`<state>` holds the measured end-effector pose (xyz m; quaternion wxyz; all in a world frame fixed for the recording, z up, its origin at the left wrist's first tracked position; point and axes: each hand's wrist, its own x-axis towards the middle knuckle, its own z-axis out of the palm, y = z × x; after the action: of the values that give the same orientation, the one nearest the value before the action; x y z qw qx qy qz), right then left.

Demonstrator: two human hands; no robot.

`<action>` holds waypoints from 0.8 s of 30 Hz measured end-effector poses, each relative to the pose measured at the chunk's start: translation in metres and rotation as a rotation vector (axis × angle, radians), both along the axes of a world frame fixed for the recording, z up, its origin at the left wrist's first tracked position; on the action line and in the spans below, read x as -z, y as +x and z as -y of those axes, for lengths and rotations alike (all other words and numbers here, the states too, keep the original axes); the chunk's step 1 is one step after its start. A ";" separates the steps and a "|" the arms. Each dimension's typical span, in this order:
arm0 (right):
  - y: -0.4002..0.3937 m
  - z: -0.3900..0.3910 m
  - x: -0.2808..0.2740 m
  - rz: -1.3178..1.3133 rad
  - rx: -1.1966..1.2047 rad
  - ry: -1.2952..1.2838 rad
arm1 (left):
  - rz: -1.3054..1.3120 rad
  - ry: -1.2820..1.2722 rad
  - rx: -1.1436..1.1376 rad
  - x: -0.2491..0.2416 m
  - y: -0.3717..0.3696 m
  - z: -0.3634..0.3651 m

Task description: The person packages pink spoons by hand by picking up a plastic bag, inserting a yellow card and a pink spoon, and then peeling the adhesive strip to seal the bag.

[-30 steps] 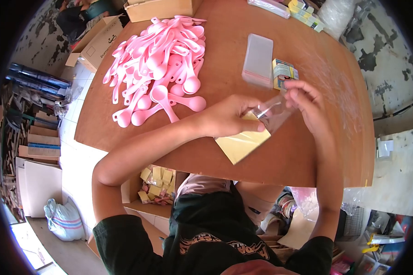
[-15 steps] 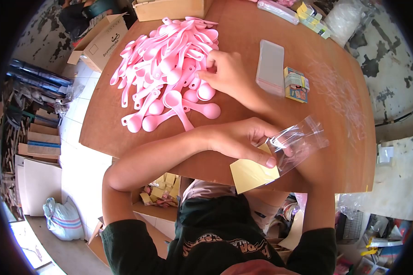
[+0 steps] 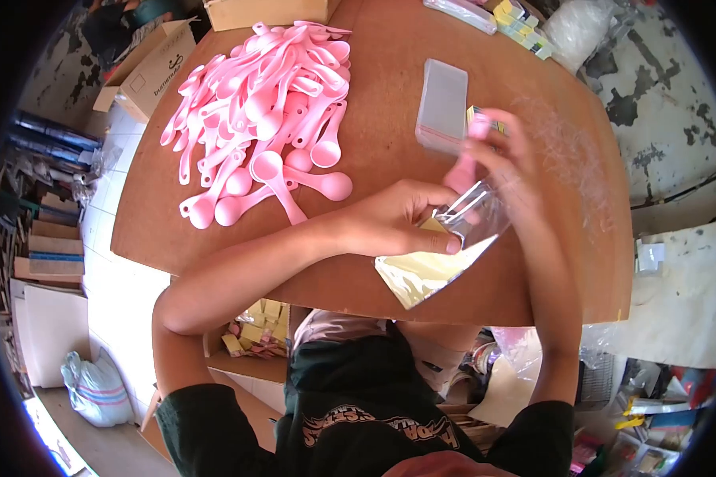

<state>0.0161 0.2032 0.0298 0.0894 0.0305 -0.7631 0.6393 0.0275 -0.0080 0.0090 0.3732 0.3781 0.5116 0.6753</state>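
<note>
"What is lying nearest to you?"

"Below the table (image 3: 382, 127), close by my legs, an open box (image 3: 250, 367) is holding yellow-carded packs (image 3: 254, 330). Prob. it is standing low bc the top is being used for handwork."

"And your hands?"

"My L hand (image 3: 414, 211) is gripping a clear bag (image 3: 492, 219) w/ a yellow card (image 3: 414, 274) inside, thumb pressing on top. I think I am pinching near the card's upper edge so the mouth is facing my R hand (image 3: 511, 163). That one is closing its fingers on a pink spoon (image 3: 464, 171), holding it at a slant, lower end close to the mouth. Whether it is touching the plastic, I cannot tell, bc of blur."

"What is lying farther?"

"The pile of pink spoons (image 3: 270, 87) is spreading on the L side, and a flat stack of clear sleeves (image 3: 441, 103) is lying to the R, approx. beyond my hands. Both are sitting within reach, I suppose for quick picking. At the far edge, small yellow boxes (image 3: 521, 28) are standing together, maybe for saving space."
</note>
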 end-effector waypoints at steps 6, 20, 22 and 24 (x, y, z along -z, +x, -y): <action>0.025 -0.054 -0.016 -0.219 0.298 -0.376 | -0.080 -0.232 -0.179 0.008 -0.004 -0.007; 0.039 -0.029 -0.014 -0.241 0.162 -0.230 | -0.140 -0.112 -0.243 0.020 0.000 -0.010; 0.039 -0.029 -0.012 -0.216 0.137 -0.278 | -0.152 -0.074 -0.261 0.020 0.000 -0.011; 0.039 -0.028 -0.011 -0.191 0.110 -0.325 | -0.186 -0.107 -0.265 0.016 0.000 -0.010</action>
<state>0.0551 0.2314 0.0409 0.1998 0.0343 -0.6386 0.7424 0.0274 0.0024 -0.0065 0.2514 0.3476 0.6245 0.6527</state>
